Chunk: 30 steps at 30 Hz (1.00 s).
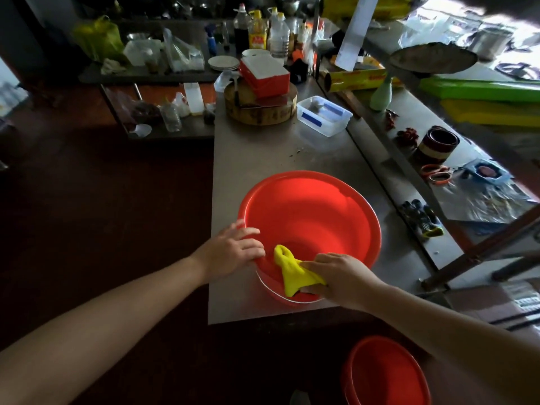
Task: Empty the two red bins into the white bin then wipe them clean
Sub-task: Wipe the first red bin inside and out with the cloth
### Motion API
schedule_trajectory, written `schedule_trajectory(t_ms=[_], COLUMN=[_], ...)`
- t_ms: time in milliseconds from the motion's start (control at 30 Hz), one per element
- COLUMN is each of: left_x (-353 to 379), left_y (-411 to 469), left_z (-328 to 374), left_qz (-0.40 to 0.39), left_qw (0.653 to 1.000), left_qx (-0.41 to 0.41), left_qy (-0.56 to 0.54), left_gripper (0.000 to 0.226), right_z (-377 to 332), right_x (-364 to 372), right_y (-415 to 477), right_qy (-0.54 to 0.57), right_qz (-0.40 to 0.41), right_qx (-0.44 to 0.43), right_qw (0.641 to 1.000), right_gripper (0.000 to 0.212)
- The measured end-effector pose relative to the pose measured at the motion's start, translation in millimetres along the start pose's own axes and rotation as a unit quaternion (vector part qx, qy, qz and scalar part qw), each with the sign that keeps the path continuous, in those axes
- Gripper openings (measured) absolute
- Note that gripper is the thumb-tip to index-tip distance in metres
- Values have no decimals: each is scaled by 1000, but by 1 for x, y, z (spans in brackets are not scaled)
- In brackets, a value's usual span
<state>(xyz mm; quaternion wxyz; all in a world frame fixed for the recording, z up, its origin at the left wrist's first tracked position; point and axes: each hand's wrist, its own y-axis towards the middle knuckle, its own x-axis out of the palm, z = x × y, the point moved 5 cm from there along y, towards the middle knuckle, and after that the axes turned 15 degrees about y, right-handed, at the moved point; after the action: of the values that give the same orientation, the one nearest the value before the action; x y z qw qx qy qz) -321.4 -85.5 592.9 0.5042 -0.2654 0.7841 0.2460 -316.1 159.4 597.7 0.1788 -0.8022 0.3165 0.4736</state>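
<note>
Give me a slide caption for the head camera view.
Right hand holds a yellow cloth over the rim of a red bin on the table; left hand rests on its rim.

Table [263, 159]: bare steel strip between red basin [309, 211] and, farther off, chopping block [263, 112] and clear tub [323, 115]; passable. Basin fills near end almost edge to edge. Near rim taken by left hand [230, 249] and right hand [342, 276] gripping yellow cloth [292, 270]. Left: open floor. Right: shelf [420, 241] carrying gloves [422, 217]. Near right, on floor: second basin [382, 372].
</note>
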Motion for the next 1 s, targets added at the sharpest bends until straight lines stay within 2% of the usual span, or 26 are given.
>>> schedule_trajectory(t_ms=[200, 400, 567, 800, 1000], left_x=[14, 6, 7, 19, 30], left_y=[-7, 10, 24, 35, 41], left_z=[-29, -24, -19, -17, -11], left_qz=[-83, -84, -91, -101, -69], left_qw=[995, 986, 976, 967, 959], left_qx=[-61, -124, -193, -229, -230], left_qy=[-14, -69, -51, -51, -151], left_gripper=[40, 50, 51, 54, 46], right_z=[12, 28, 59, 95, 104], right_x=[-13, -24, -35, -23, 5], right_y=[5, 21, 47, 88, 121], right_qy=[15, 50, -26, -133, -197], right_qz=[-37, -37, -37, -75, -92], right_qx=[15, 46, 47, 18, 15], right_qw=[999, 997, 998, 988, 976], right_gripper=[58, 53, 57, 52, 36])
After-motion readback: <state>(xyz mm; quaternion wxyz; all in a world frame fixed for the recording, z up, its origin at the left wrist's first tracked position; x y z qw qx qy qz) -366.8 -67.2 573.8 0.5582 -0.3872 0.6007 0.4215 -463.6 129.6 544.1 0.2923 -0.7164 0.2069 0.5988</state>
